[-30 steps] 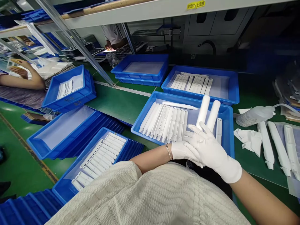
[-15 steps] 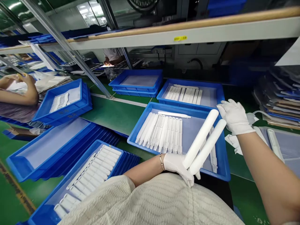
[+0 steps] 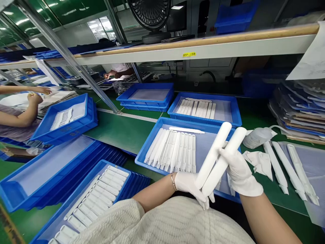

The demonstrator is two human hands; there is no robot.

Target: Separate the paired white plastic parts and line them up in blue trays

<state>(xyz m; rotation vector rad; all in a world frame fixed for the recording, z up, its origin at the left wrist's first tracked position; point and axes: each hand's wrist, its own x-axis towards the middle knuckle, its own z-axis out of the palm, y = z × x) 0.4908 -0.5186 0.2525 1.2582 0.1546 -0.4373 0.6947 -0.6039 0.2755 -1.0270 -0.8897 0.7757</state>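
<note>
Two long white rounded plastic pieces, one on the left and one on the right, slant up side by side. My gloved left hand is closed around their lower ends. My gloved right hand grips the right piece higher up, with fingertips between the two; its exact contact with the left piece is hidden. Below them lies a blue tray holding a row of similar white pieces and one piece laid crosswise. The tray's right part is mostly hidden by my hands.
Right of the tray lie a translucent bottle, a crumpled white cloth and several loose white pieces. More blue trays stand behind and to the left. A shelf beam crosses above. A co-worker's hands are at far left.
My right hand has come from beside the bottle, at the tray's right, to grip the right white piece. My left hand keeps hold of both. The view has tilted slightly upward.
</note>
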